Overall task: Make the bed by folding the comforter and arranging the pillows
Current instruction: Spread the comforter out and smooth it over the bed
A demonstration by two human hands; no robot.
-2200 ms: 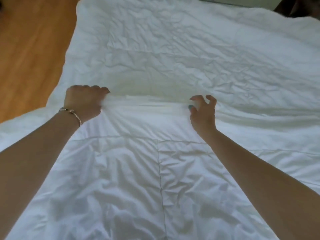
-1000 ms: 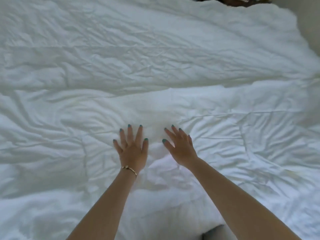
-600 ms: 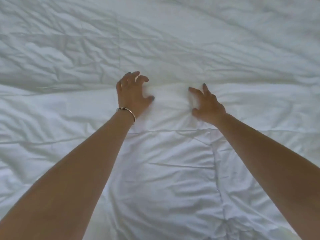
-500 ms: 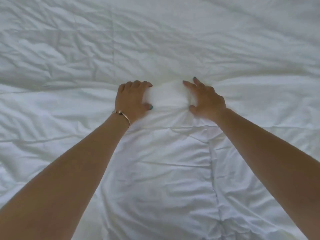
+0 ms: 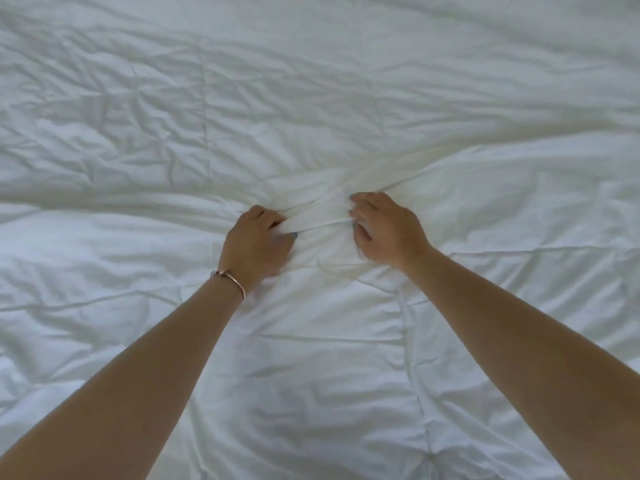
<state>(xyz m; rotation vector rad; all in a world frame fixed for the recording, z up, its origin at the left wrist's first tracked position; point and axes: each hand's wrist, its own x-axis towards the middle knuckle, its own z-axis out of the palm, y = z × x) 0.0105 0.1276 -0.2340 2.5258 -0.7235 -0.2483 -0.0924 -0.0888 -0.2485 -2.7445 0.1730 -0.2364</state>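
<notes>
Comforter [image 5: 173,133], white and creased, fills the whole view, its stitched seams crossing the surface. Near the middle, the left hand [image 5: 256,244], with a bracelet [image 5: 230,278] at the wrist, grips a bunched fold; just beside it the right hand [image 5: 384,233] clutches the same ridge.

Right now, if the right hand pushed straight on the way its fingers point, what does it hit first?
The bunched fold of the white comforter that the right hand already grips; beyond that the left hand, probably, gripping the same fold.
</notes>
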